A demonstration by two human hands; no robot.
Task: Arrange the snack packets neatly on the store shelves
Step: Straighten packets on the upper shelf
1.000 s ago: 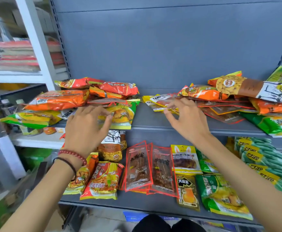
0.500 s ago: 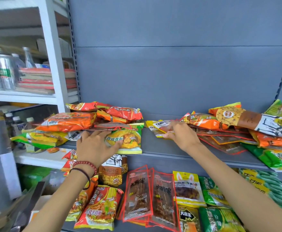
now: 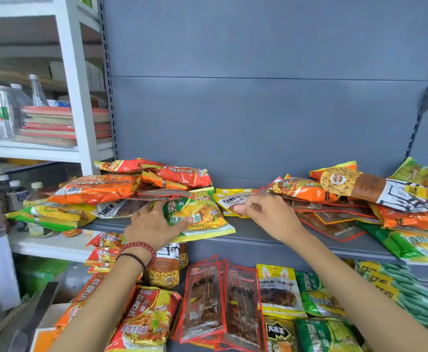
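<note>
Just right of the green packet (image 3: 202, 212) on the shelf (image 3: 248, 229), the yellow packet (image 3: 227, 199) sat pinched by the right hand (image 3: 266, 214), fingers curled. The left hand (image 3: 152, 224) lay flat-fingered on green. Sorting looked underway; next, slide yellow free.

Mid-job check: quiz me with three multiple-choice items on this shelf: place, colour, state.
1. The yellow packet at the right hand lies on: A the upper grey shelf; B the lower shelf; C the white rack.
2. The beaded bracelet is: A blue; B red; C green.
3. The right hand: A hangs idle; B lies flat on the back panel; C pinches the yellow packet.
Answers: 1 A, the grey shelf shows under it; 2 B, red beads circle the wrist; 3 C, thumb and fingers close on its edge.
</note>
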